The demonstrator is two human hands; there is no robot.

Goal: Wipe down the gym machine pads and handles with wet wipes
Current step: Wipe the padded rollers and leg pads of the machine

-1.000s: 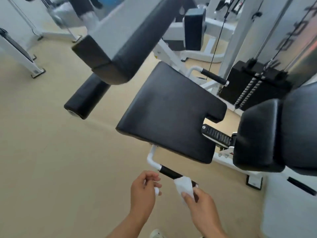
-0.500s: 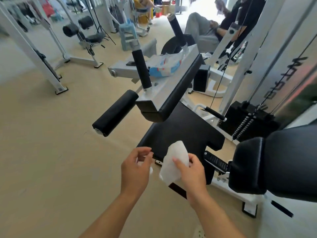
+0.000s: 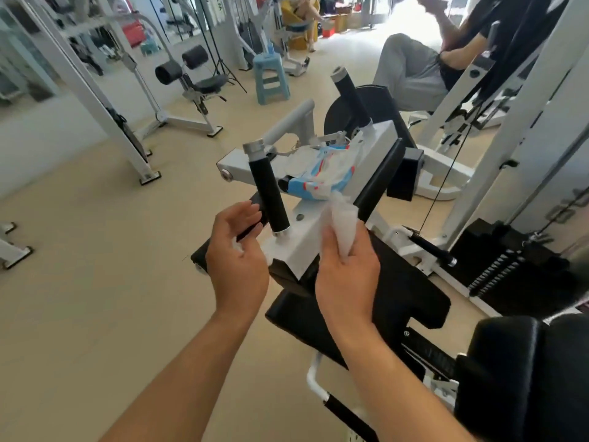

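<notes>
Your right hand (image 3: 345, 275) pinches wet wipe (image 3: 342, 226); left hand (image 3: 237, 266) loosely curled, maybe holding scrap. Risk: bunched wipe misses upright handle (image 3: 269, 193).

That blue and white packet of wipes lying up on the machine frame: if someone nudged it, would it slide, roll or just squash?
The wipes packet looks like soft, crumpled film, so it would probably squash and flex rather than roll. It lies flat on the white frame, which looks smooth and painted, so a push may slide it. It seems light, since it sags little.
</notes>
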